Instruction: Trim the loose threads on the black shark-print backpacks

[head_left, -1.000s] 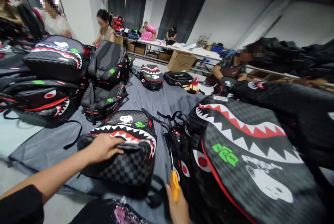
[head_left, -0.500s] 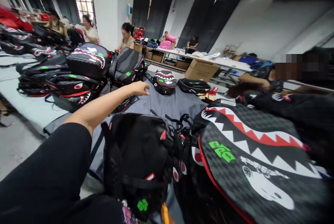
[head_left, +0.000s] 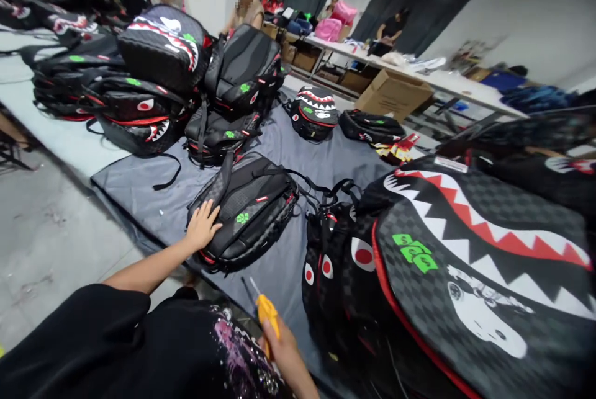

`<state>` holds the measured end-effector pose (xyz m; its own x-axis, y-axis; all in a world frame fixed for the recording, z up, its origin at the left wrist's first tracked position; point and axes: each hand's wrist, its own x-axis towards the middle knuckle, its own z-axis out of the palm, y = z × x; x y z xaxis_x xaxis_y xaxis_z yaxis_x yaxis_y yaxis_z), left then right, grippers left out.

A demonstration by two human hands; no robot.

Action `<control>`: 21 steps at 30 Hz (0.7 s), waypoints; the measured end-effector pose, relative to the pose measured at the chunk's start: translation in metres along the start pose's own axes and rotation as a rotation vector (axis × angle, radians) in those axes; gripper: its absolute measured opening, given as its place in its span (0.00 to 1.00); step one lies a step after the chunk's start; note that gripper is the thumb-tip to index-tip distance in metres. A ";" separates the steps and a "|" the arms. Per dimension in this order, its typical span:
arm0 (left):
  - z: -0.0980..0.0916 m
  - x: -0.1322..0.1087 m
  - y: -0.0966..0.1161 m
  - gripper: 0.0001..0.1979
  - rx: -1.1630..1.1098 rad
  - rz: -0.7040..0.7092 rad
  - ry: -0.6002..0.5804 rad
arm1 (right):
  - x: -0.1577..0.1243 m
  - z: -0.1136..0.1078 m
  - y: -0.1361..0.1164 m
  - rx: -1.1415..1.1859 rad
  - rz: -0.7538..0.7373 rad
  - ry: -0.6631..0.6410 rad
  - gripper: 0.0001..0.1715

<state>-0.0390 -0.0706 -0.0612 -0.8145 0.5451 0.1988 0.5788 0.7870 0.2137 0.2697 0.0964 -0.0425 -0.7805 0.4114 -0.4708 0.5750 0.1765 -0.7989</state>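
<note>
A black backpack (head_left: 251,216) with a green banknote print lies on the grey cloth, its padded side up. My left hand (head_left: 203,225) rests flat on its near left side, fingers spread. Close to my body, my right hand (head_left: 285,349) is closed around yellow-handled scissors (head_left: 267,312), their thin metal tip pointing away toward the cloth. To the right stand several upright black backpacks; the nearest checkered backpack (head_left: 465,262) carries a shark-mouth print. Part of the scissors' handle is hidden by my fingers.
Piled backpacks (head_left: 162,45) rise at the back left. A small shark-print bag (head_left: 313,113) and a flat black bag (head_left: 371,126) lie farther back, near red and yellow tags (head_left: 399,149). A cardboard box (head_left: 393,95) and people at tables are beyond.
My left hand has come back from its outstretched reach onto the backpack, which now lies flat on the cloth instead of standing near me. My right hand and the scissors have come into view.
</note>
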 end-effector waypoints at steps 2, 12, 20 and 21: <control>-0.008 0.014 -0.008 0.37 -0.001 -0.097 0.047 | -0.001 -0.014 -0.010 0.129 0.023 -0.005 0.40; -0.028 0.024 -0.015 0.24 -0.826 -0.246 -0.074 | 0.064 0.003 -0.140 -0.088 -0.222 -0.011 0.35; -0.033 0.012 -0.104 0.26 -1.674 -0.794 -0.205 | 0.171 -0.005 -0.228 -0.516 -0.076 0.065 0.28; -0.030 0.021 -0.110 0.25 -1.692 -0.839 -0.245 | 0.183 -0.005 -0.239 -0.561 -0.068 0.114 0.29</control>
<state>-0.1186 -0.1549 -0.0524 -0.7653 0.3703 -0.5265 -0.6089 -0.1516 0.7786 -0.0086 0.1341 0.0642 -0.8069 0.4706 -0.3571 0.5907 0.6407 -0.4905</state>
